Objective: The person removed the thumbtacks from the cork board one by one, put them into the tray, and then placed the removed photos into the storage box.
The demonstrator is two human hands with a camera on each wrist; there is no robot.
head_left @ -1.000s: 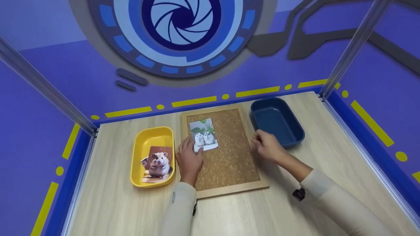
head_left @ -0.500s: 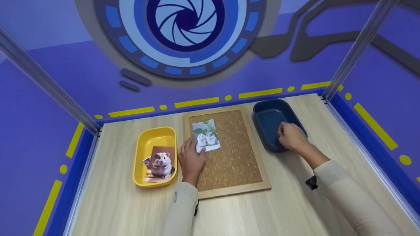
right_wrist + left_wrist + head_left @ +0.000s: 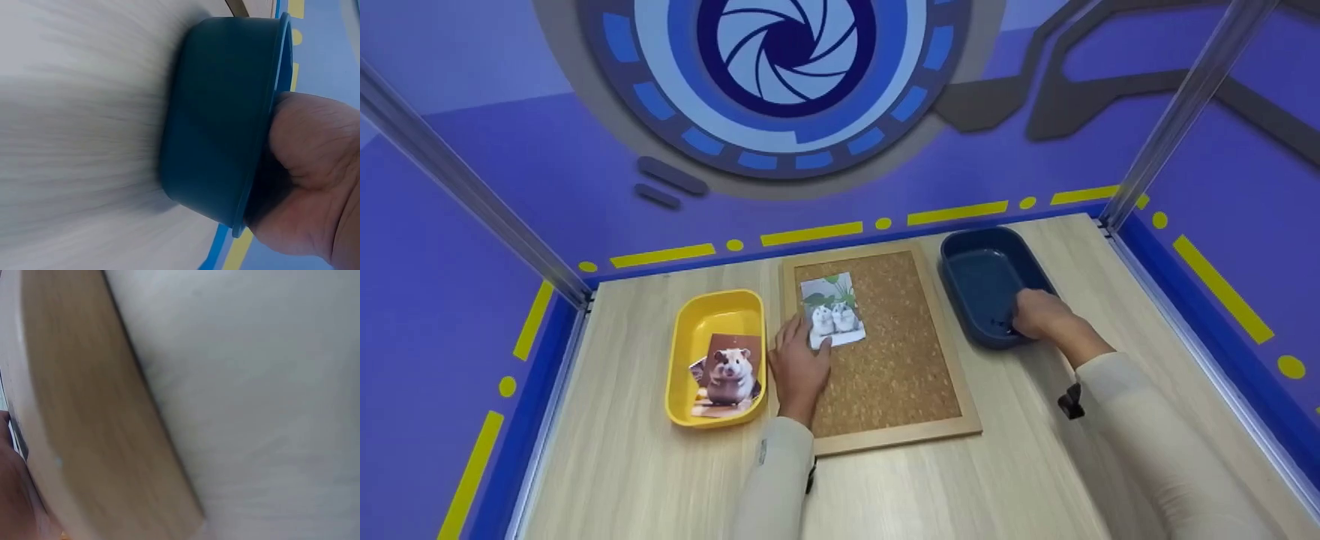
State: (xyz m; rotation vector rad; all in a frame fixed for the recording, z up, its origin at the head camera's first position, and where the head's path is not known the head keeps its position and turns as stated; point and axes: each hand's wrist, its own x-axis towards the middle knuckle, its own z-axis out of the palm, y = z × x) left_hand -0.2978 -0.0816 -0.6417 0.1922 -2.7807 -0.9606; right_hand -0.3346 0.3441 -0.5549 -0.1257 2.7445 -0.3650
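My left hand [image 3: 800,371] lies over the left edge of a wood-framed cork board [image 3: 896,360], fingers on the lower left of a photo [image 3: 834,311] of two small white rodents. In the left wrist view, only a strip of the left hand [image 3: 12,489] shows beside the board's frame [image 3: 107,405]. My right hand [image 3: 1046,319] reaches over the near right rim into a dark blue tray [image 3: 979,270]. A few tiny dark items [image 3: 1000,326] lie by its fingers, too small to make out. In the right wrist view, the tray wall [image 3: 225,118] hides the right fingertips.
A yellow tray [image 3: 720,304] left of the board holds a hamster photo [image 3: 727,375] lying over other pictures. The wooden tabletop [image 3: 900,495] is bounded by a purple back wall [image 3: 780,214] and side panels. The blue tray stands close to the board's right side.
My right hand has moved right from the board's right edge to the blue tray and lowered into it. The left hand and the photo have stayed in place.
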